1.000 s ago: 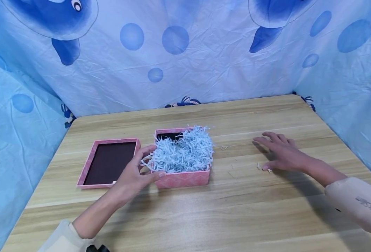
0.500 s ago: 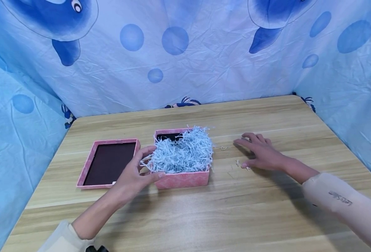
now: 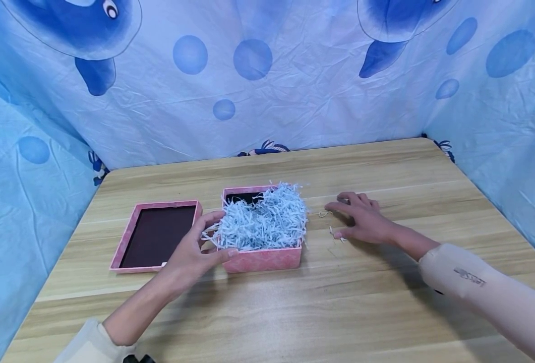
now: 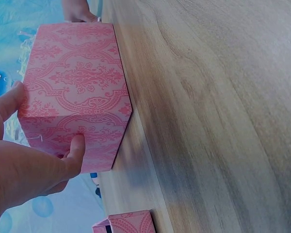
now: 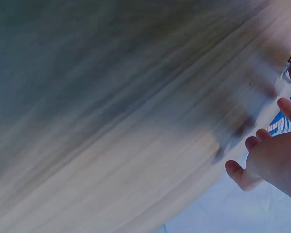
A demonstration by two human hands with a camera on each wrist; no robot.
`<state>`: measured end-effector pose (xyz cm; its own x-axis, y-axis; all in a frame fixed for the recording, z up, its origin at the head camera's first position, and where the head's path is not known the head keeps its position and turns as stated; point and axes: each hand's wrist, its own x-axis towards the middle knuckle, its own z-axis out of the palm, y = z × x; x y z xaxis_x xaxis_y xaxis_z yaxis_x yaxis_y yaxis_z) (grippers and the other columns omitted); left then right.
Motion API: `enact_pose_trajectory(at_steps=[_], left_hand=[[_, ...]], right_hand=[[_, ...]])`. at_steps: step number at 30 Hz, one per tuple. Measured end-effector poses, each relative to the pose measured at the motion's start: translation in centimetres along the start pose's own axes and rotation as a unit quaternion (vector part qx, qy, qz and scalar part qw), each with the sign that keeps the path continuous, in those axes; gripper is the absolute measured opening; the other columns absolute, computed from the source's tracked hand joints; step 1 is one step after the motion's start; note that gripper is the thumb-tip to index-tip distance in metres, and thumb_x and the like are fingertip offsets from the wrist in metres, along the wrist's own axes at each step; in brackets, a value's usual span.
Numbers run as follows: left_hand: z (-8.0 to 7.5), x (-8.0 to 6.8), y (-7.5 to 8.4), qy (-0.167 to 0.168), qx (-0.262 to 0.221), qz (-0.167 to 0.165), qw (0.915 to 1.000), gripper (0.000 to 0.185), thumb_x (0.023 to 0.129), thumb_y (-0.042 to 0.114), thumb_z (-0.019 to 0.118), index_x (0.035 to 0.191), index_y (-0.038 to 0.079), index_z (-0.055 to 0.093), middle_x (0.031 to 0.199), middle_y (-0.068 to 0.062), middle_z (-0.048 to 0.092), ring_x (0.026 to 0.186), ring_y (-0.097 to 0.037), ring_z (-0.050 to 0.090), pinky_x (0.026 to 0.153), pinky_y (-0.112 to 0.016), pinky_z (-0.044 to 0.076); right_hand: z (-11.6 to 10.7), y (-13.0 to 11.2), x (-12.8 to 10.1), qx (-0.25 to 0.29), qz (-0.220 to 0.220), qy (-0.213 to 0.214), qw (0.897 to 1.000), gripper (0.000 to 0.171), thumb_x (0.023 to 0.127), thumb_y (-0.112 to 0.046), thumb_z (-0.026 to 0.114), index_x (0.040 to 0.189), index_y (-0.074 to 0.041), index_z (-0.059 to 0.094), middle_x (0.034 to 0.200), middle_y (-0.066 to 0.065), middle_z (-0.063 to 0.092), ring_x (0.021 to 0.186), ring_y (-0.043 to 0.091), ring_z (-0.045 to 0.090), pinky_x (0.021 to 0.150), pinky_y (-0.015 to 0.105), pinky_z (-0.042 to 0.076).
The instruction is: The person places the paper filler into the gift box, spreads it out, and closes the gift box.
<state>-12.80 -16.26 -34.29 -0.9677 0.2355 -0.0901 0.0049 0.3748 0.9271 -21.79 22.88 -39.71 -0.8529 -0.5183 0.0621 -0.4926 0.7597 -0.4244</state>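
A pink patterned box (image 3: 262, 260) heaped with light-blue shredded paper (image 3: 267, 222) stands in the middle of the table. My left hand (image 3: 196, 249) holds its near left corner, thumb on the front wall and fingers along the left side. In the left wrist view that hand (image 4: 34, 165) spans the corner of the box (image 4: 77, 73). To the right of the box, my right hand (image 3: 360, 219) is low over the table with its fingers spread and loosely bent. Small paper shreds (image 3: 332, 231) lie right at its thumb tip; in the right wrist view, shreds (image 5: 287, 73) show beside the thumb.
The pink box lid (image 3: 123, 247), dark inside, lies upturned to the left of the box. A loose shred (image 3: 323, 214) sits between box and right hand. Something black (image 3: 244, 196) shows at the back of the box. Blue dolphin-print cloth (image 3: 294, 101) surrounds the wooden table (image 3: 267, 317).
My right hand has slid left across the table toward the box, and the small shreds at its thumb have moved with it. The left hand and box have stayed put.
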Motion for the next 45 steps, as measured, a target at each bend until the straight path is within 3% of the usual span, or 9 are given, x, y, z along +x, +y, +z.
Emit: enact_pose_trajectory(at_steps=[8, 15, 21, 29, 37, 45], left_hand=[[-0.1, 0.0, -0.2, 0.000, 0.013, 0.017, 0.9998, 0.076, 0.083, 0.024, 0.077, 0.145, 0.024, 0.033, 0.145, -0.004, 0.037, 0.131, -0.030, 0.043, 0.104, -0.050, 0.040], [-0.1, 0.0, -0.2, 0.000, 0.008, 0.007, 0.9999, 0.076, 0.082, 0.027, 0.078, 0.144, 0.027, 0.034, 0.146, -0.003, 0.036, 0.131, -0.029, 0.042, 0.104, -0.049, 0.040], [0.0, 0.0, -0.1, 0.002, 0.001, 0.005, 1.0000, 0.077, 0.081, 0.027, 0.079, 0.144, 0.027, 0.034, 0.145, -0.004, 0.037, 0.130, -0.029, 0.044, 0.102, -0.047, 0.043], [0.0, 0.0, -0.1, 0.001, -0.002, 0.014, 0.9999, 0.077, 0.081, 0.026, 0.078, 0.144, 0.024, 0.034, 0.144, -0.004, 0.037, 0.131, -0.028, 0.042, 0.105, -0.048, 0.040], [0.1, 0.0, -0.1, 0.005, 0.002, 0.007, 1.0000, 0.077, 0.080, 0.029, 0.080, 0.143, 0.027, 0.036, 0.145, -0.002, 0.038, 0.129, -0.028, 0.044, 0.105, -0.048, 0.040], [0.0, 0.0, -0.1, 0.004, 0.003, 0.009, 0.9999, 0.077, 0.080, 0.028, 0.079, 0.143, 0.025, 0.035, 0.146, -0.003, 0.037, 0.130, -0.028, 0.043, 0.105, -0.048, 0.039]], right_hand=[[0.5, -0.3, 1.1, 0.029, 0.018, 0.034, 0.999, 0.054, 0.078, -0.028, 0.081, 0.127, -0.016, 0.063, 0.137, 0.020, 0.042, 0.118, 0.040, 0.032, 0.092, 0.063, 0.021], [0.8, -0.5, 1.9, 0.072, 0.045, 0.078, 0.993, 0.027, 0.077, -0.015, 0.081, 0.104, -0.014, 0.074, 0.128, 0.019, 0.050, 0.113, 0.040, 0.035, 0.088, 0.060, 0.020], [1.0, -0.7, 2.2, 0.090, 0.054, 0.093, 0.990, 0.008, 0.079, -0.011, 0.079, 0.082, -0.015, 0.072, 0.126, 0.018, 0.053, 0.115, 0.041, 0.034, 0.088, 0.059, 0.020], [1.5, -1.1, 2.4, 0.085, 0.053, 0.095, 0.990, 0.018, 0.081, -0.006, 0.075, 0.068, -0.014, 0.065, 0.127, 0.018, 0.052, 0.117, 0.042, 0.033, 0.090, 0.061, 0.021], [1.4, -1.4, 2.5, 0.080, 0.056, 0.103, 0.990, 0.019, 0.081, -0.004, 0.072, 0.068, -0.012, 0.060, 0.126, 0.019, 0.053, 0.116, 0.041, 0.034, 0.090, 0.059, 0.023], [-0.4, -1.4, 2.8, 0.126, 0.054, 0.128, 0.982, 0.016, 0.085, 0.001, 0.065, 0.071, -0.005, 0.060, 0.126, 0.024, 0.051, 0.119, 0.044, 0.030, 0.091, 0.062, 0.018]])
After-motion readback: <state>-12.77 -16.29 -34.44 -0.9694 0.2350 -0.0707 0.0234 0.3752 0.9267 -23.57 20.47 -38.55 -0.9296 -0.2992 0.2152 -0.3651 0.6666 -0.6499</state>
